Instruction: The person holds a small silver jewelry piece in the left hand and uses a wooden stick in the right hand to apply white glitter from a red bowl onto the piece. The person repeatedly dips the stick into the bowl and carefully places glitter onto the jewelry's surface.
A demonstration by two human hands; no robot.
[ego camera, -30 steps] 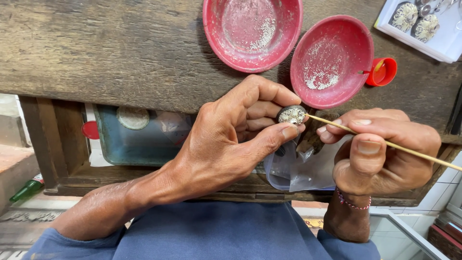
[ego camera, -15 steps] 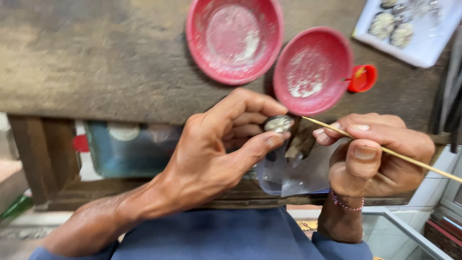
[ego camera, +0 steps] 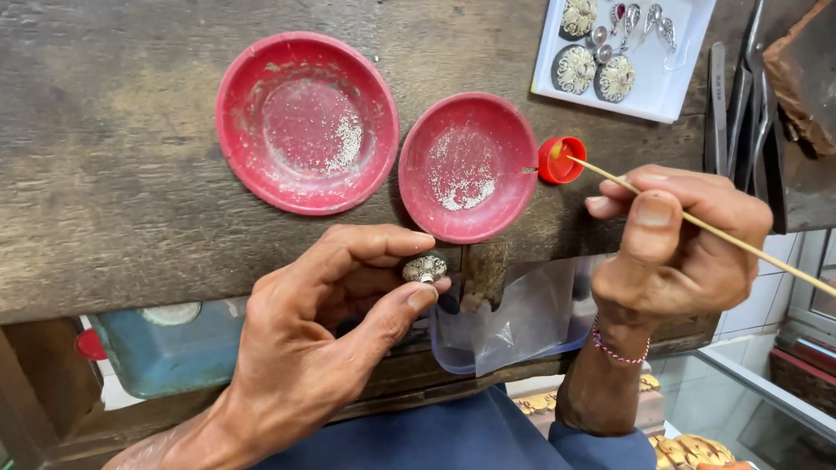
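Your left hand (ego camera: 322, 348) was curled, its thumb and forefinger pinching a small round silver ornament (ego camera: 424, 268) at the near edge of the worn wooden surface (ego camera: 113, 174). Your right hand (ego camera: 675, 252) was closed around a thin wooden stick (ego camera: 697, 222), gripped between the thumb and the fingers, and the stick ran from the lower right up to the left, its tip resting in a small red cap (ego camera: 560, 160). That cap sat just to the right of the smaller red bowl (ego camera: 468, 165), close against its rim, and pale fine grains lay scattered in the bowl's bottom. To the left of it, nearly touching, stood the larger red bowl (ego camera: 306, 122), also dusted with pale grains. A beaded bracelet (ego camera: 618, 350) circled your right wrist. Between your two hands, below the surface's edge, hung a clear plastic container (ego camera: 522, 322) with a crumpled clear bag inside it. At the far right a white tray (ego camera: 644, 96) held several round filigree pieces and a few small drop-shaped ones. Just right of the tray lay metal tweezers (ego camera: 716, 104) and other slim metal tools. Under the surface on the left sat a blue-green box (ego camera: 165, 357).
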